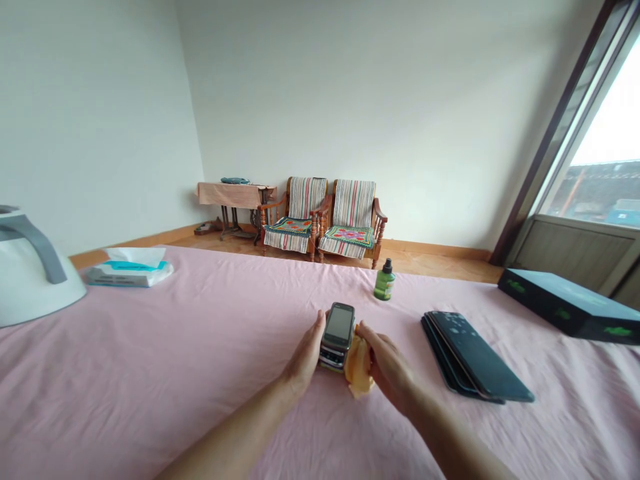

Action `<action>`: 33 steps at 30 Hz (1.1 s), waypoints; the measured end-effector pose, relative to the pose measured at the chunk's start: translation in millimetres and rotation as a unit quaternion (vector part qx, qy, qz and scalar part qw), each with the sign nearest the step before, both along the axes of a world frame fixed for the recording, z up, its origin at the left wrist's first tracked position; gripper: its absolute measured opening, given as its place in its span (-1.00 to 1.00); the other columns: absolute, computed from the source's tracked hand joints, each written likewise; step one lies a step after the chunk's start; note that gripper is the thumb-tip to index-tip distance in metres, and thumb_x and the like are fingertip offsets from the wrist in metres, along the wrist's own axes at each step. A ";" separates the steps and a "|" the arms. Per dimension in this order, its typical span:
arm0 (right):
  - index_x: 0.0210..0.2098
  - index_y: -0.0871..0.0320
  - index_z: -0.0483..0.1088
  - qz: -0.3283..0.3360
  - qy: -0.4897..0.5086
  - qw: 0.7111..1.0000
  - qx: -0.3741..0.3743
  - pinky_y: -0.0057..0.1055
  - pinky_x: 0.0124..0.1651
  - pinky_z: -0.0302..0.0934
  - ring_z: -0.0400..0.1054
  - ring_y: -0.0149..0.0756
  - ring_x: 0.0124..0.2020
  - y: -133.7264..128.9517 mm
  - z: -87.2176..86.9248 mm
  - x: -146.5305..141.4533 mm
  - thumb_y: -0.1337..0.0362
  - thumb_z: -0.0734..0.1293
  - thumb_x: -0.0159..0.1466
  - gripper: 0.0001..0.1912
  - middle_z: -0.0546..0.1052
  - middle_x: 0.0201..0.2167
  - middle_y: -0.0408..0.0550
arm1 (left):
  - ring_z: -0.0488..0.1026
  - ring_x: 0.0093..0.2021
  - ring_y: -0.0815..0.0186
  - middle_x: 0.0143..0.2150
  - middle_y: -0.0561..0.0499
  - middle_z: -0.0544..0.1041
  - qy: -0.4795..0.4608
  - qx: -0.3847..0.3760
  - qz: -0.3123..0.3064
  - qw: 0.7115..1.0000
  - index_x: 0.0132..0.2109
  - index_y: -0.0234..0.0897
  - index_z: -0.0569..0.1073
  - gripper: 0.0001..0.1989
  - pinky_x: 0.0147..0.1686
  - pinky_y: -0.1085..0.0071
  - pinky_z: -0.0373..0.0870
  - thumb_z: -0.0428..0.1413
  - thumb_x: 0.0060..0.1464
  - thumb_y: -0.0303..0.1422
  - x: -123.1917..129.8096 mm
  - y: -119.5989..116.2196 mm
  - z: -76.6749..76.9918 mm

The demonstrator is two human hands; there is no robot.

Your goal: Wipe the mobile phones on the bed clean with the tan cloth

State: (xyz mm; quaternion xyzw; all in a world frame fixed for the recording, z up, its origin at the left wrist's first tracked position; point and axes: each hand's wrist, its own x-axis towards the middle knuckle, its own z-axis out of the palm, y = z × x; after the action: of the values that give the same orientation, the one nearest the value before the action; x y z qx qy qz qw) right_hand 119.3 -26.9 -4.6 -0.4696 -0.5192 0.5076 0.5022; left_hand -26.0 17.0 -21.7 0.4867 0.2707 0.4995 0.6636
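Note:
Around the left edge of an old mobile phone [339, 328] curls my left hand [306, 353], its thumb along the side and most of its fingers hidden. The phone has a grey screen and a silver lower end, and seems to rest on something thicker beneath it. My right hand [389, 360] is closed on a yellow cloth [359, 368], which hangs beside the phone's right edge. To the right lie dark smartphones [475, 353], stacked slightly askew on the pink bedsheet [210, 373].
A green spray bottle [385, 281] stands beyond my hands. At right is a black box [575, 305]; at left are a tissue pack [131, 270] and a white kettle [35, 280]. Two wooden chairs [350, 207] and a cloth-covered table [230, 194] stand by the wall.

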 end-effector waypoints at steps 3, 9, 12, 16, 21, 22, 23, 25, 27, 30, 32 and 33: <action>-0.32 0.22 0.46 -0.009 0.011 1.000 -0.026 -0.41 -0.42 0.18 0.36 -0.21 -0.42 -2.2 8.8 -11.9 -0.28 0.16 0.14 -0.34 0.49 -0.51 -0.04 | 0.44 0.05 0.08 -0.04 -0.08 0.57 -0.009 -0.027 -0.017 0.999 0.06 -0.26 0.44 -0.39 0.10 0.17 0.27 -0.14 0.18 0.11 0.9 -1.0 5.3; -0.27 0.21 0.47 0.005 0.025 0.998 -0.050 -0.39 -0.30 0.21 0.38 -0.17 -0.30 3.4 21.5 -29.8 -0.19 0.20 0.17 -0.43 0.53 -0.41 -0.05 | 0.52 -0.07 0.03 -0.13 -0.15 0.61 0.027 -0.071 0.020 0.997 -0.04 -0.33 0.50 -0.35 0.00 0.15 0.36 -0.12 0.13 0.14 -10.5 1.8 8.9; -0.27 0.22 0.48 0.027 0.034 0.999 -0.031 -0.35 -0.20 0.22 0.37 -0.13 -0.23 9.6 21.0 -40.0 -0.18 0.20 0.17 -0.43 0.53 -0.37 -0.03 | 0.54 -0.10 -0.01 -0.16 -0.19 0.61 0.068 -0.049 0.072 0.994 -0.04 -0.39 0.50 -0.34 -0.04 0.12 0.38 -0.10 0.14 0.13 -20.2 4.7 7.9; -0.28 0.22 0.47 0.037 0.022 0.999 0.014 -0.31 -0.07 0.19 0.36 -0.14 -0.19 10.5 18.9 -48.0 -0.14 0.23 0.17 -0.48 0.51 -0.34 -0.04 | 0.45 0.03 0.00 -0.06 -0.17 0.57 0.094 -0.002 0.145 0.985 0.00 -0.38 0.46 -0.40 0.03 0.15 0.32 -0.01 0.12 0.07 -26.6 7.2 7.5; -0.34 0.22 0.43 -0.006 -0.100 0.994 0.052 -0.37 -0.26 0.19 0.35 -0.18 -0.30 3.2 16.1 -26.8 -0.03 0.28 0.15 -0.60 0.47 -0.41 -0.06 | 0.07 0.30 0.04 0.27 -0.17 0.24 0.133 0.066 0.272 0.951 0.18 -0.28 0.27 -0.37 0.27 0.14 -0.06 0.07 0.10 0.01 -24.1 1.2 13.7; -0.33 0.22 0.42 -0.028 -0.139 0.988 0.067 -0.38 -0.29 0.19 0.35 -0.18 -0.32 2.0 16.3 -16.9 0.00 0.28 0.15 -0.63 0.47 -0.42 -0.06 | -0.02 0.34 0.08 0.32 -0.14 0.14 0.141 0.096 0.303 0.938 0.22 -0.24 0.21 -0.36 0.30 0.18 -0.17 0.07 0.10 -0.01 -23.0 -2.8 16.6; -0.32 0.21 0.42 -0.054 -0.180 0.979 0.083 -0.38 -0.30 0.19 0.36 -0.18 -0.33 1.0 16.9 -5.1 0.03 0.28 0.15 -0.65 0.47 -0.41 -0.05 | -0.08 0.35 0.14 0.35 -0.08 0.08 0.149 0.141 0.333 0.920 0.24 -0.19 0.17 -0.38 0.31 0.23 -0.24 0.07 0.12 -0.04 -21.8 -8.1 19.9; -0.22 0.21 0.41 -0.115 -0.265 0.951 0.112 -0.34 -0.24 0.22 0.38 -0.15 -0.29 -1.3 19.3 23.7 0.09 0.25 0.15 -0.66 0.50 -0.33 0.01 | -0.02 0.33 0.12 0.31 -0.11 0.11 0.194 0.311 0.394 0.843 0.25 -0.19 0.16 -0.46 0.30 0.17 -0.16 0.01 0.19 -0.13 -19.7 -22.5 26.8; -0.04 0.23 0.36 -0.188 -0.366 0.903 0.126 -0.27 -0.13 0.22 0.38 -0.07 -0.16 -4.7 22.0 57.0 0.15 0.20 0.18 -0.59 0.49 -0.16 0.13 | 0.07 0.28 0.08 0.26 -0.14 0.17 0.220 0.431 0.377 0.790 0.26 -0.18 0.14 -0.53 0.24 0.11 -0.01 -0.05 0.24 -0.24 -17.7 -40.3 32.4; 0.14 0.32 0.21 -0.293 -0.514 0.803 0.075 -0.16 -0.08 0.19 0.36 0.05 -0.08 -12.7 21.9 107.1 0.21 0.15 0.21 -0.46 0.42 -0.03 0.30 | 0.32 0.10 0.10 0.07 -0.16 0.39 0.258 0.521 0.240 0.777 0.23 -0.16 0.16 -0.56 0.09 0.20 0.23 -0.06 0.22 -0.38 -12.9 -65.5 34.7; 0.13 0.38 0.21 -0.323 -0.572 0.754 0.026 -0.07 -0.10 0.18 0.37 0.16 -0.10 -19.4 17.2 135.5 0.14 0.19 0.18 -0.40 0.42 -0.05 0.36 | 0.46 -0.14 0.16 -0.19 -0.10 0.52 0.317 0.572 0.101 0.750 0.15 -0.19 0.26 -0.62 -0.04 0.27 0.30 -0.02 0.19 -0.39 -6.7 -76.2 31.4; 0.07 0.38 0.27 -0.325 -0.581 0.746 0.006 -0.03 -0.12 0.18 0.36 0.22 -0.10 -22.9 13.8 147.2 0.07 0.23 0.14 -0.38 0.45 -0.11 0.37 | 0.47 -0.25 0.18 -0.30 -0.09 0.54 0.349 0.590 0.043 0.727 0.08 -0.23 0.33 -0.68 -0.12 0.29 0.32 0.00 0.17 -0.36 -2.7 -79.1 28.4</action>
State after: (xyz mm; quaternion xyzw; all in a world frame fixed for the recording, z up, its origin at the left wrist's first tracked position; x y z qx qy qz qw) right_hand 266.5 -49.8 9.2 -0.8109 -0.5297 -0.0606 0.2411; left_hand -28.7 -62.0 6.7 0.9082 0.1543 0.3810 0.0790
